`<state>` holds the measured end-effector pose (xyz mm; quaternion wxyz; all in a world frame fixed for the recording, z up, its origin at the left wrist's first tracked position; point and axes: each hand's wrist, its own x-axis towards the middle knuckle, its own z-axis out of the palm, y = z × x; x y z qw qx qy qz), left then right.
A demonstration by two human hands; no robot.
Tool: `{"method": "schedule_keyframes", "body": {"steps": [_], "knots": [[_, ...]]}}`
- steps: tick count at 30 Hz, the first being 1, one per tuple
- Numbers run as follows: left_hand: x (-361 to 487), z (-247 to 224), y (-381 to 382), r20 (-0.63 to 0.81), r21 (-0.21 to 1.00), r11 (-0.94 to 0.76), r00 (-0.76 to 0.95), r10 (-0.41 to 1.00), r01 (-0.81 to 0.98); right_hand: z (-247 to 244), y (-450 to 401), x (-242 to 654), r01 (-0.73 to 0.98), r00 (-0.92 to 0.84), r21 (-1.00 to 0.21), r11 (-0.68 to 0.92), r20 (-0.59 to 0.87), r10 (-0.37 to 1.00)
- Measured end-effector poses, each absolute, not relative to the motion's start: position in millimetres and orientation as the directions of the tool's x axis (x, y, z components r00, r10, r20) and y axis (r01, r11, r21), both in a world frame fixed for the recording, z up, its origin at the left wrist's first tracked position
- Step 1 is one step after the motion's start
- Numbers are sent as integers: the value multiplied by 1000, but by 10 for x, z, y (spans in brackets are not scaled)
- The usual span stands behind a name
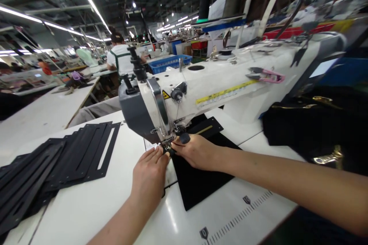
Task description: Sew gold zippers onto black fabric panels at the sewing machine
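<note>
A white and grey sewing machine (pixel 230 76) stands across the white table. Under its needle area lies a black fabric panel (pixel 198 183), with a black slotted strip (pixel 208 127) on top toward the back. My left hand (pixel 151 170) is at the left of the presser foot, fingers pressed together on the edge of the black material. On the right of the foot, my right hand (pixel 198 151) has its fingers closed on the black material. The fingertips of both hands are close together, and the stitching point between them is partly hidden.
Overlapping black slotted pieces (pixel 83 153) lie at the left. Black items with gold metal parts (pixel 329 159) are at the right. Pink-handled snips (pixel 267 75) rest on the machine arm. Behind are a blue basket (pixel 169 64) and a person in white (pixel 119 57).
</note>
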<state>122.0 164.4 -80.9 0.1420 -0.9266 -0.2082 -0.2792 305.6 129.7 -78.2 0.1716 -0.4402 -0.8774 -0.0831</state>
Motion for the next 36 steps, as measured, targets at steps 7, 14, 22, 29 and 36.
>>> {"method": "schedule_keyframes", "body": {"steps": [7,14,22,29,36], "knots": [[1248,-816,1671,606,-100,-868,722,335,487,-739,1315,3042,805,-533,-49,591,374,759],[1243,-826,1696,625,-59,-871,699,348,487,-715,1326,3029,802,-534,-61,595,374,758],[1231,-855,1702,635,15,-851,652,414,525,-767,1366,3037,803,-517,-89,589,385,764],[1230,-821,1686,629,-12,-856,669,395,517,-816,1361,3054,796,-516,-66,601,444,732],[1212,-809,1677,634,-2,-878,679,369,479,-861,1337,3060,764,-476,-106,636,574,666]]}}
